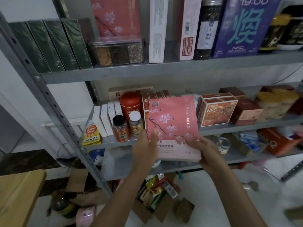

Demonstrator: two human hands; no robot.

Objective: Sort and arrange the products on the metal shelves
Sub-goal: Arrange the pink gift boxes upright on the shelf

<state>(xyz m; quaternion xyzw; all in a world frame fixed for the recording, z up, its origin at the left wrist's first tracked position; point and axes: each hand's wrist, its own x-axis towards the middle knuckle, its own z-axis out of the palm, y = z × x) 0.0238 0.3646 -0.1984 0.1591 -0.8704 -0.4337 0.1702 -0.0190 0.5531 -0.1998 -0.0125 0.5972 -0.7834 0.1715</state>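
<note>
Metal shelves (114,74) | left hand (144,146) and right hand (208,153) both grip pink box (173,125) | 2 bottles (121,128) just left, NFC box (216,112) right

Both bare forearms reach forward. The left hand (145,145) pinches the pink box (173,123) at its left edge, and the right hand (209,150) grips its lower right corner.

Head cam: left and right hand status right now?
Left hand: holding the pink box, thumb on its front.
Right hand: holding the same box at its lower right corner.
</note>
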